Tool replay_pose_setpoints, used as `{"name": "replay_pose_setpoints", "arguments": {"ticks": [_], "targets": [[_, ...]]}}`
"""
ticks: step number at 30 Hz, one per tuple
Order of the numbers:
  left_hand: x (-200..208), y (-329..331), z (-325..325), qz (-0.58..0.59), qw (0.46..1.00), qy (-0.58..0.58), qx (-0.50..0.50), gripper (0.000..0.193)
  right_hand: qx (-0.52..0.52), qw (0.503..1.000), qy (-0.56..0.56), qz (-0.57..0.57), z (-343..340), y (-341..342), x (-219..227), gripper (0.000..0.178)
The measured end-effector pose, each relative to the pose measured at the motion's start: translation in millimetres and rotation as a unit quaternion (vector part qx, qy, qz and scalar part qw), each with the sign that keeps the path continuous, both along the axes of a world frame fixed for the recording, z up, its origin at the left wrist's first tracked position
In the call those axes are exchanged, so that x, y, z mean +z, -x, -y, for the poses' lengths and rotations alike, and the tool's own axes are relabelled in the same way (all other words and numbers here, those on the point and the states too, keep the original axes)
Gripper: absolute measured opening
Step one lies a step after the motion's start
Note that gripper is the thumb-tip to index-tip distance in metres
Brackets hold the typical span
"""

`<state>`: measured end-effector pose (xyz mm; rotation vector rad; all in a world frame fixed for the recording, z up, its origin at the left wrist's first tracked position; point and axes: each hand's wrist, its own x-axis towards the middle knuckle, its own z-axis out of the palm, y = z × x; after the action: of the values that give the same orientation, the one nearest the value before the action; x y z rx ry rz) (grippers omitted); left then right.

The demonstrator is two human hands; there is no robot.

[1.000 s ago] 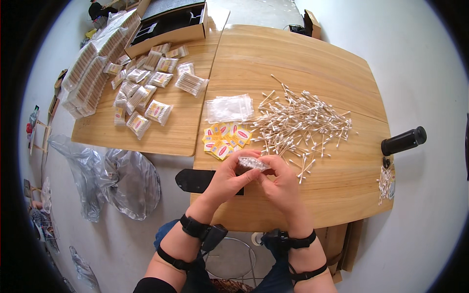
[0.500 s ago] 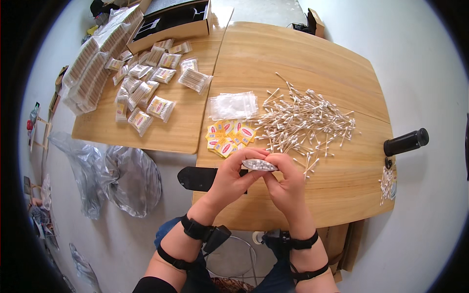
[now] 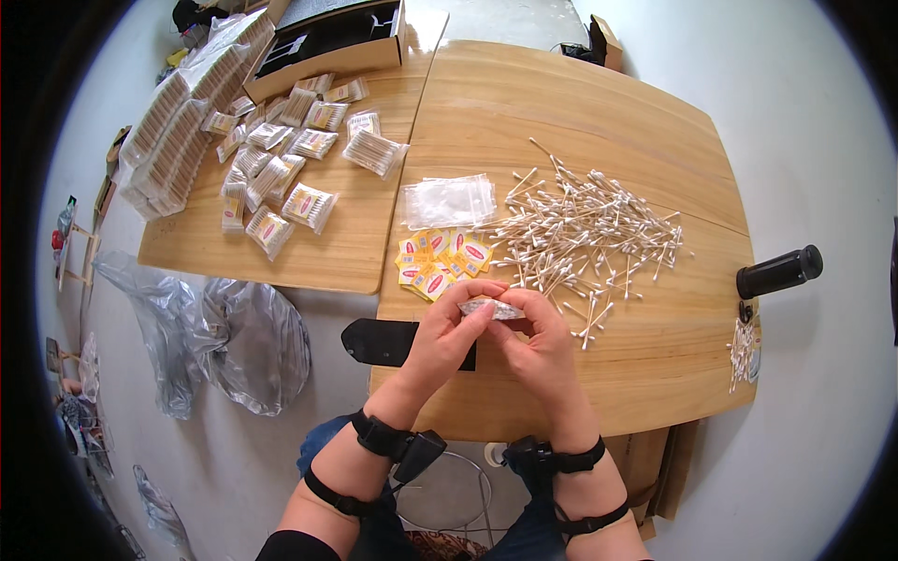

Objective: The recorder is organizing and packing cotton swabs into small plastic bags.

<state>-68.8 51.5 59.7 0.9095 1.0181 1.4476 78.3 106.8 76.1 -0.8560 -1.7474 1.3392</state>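
A small clear bag of cotton swabs (image 3: 503, 311) stands end-up between my hands, its white swab tips showing at the top. My left hand (image 3: 444, 332) grips it from the left, the thumb lying across its upper edge. From the other side my right hand (image 3: 540, 348) closes on it with bent fingers. The lower part of the bag is hidden by my hands. Just beyond lie yellow and white cards (image 3: 440, 262), a stack of flat clear bags (image 3: 449, 202) and a loose heap of cotton swabs (image 3: 585, 229).
Filled swab packets (image 3: 309, 208) lie at the left, beside stacked packs (image 3: 178, 140) and a cardboard box (image 3: 327, 51). A black flat strip (image 3: 379, 343) sticks out past the table's near-left edge. At the right are a black cylinder (image 3: 778, 272) and a small swab pile (image 3: 742, 353).
My left thumb has moved up onto the bag's top edge, covering part of the tips. My right hand has shifted slightly left.
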Motion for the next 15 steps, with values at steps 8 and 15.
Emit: {"name": "replay_pose_setpoints", "arguments": {"ticks": [8,15], "targets": [[5,-2,1,0.002,0.998,0.059,0.038,0.023,-0.016,0.998,0.065,0.001,4,5,-8,0.021],[5,5,-2,0.016,0.999,0.035,0.038,0.026,-0.020,0.996,0.072,-0.043,2,2,4,0.024]]}}
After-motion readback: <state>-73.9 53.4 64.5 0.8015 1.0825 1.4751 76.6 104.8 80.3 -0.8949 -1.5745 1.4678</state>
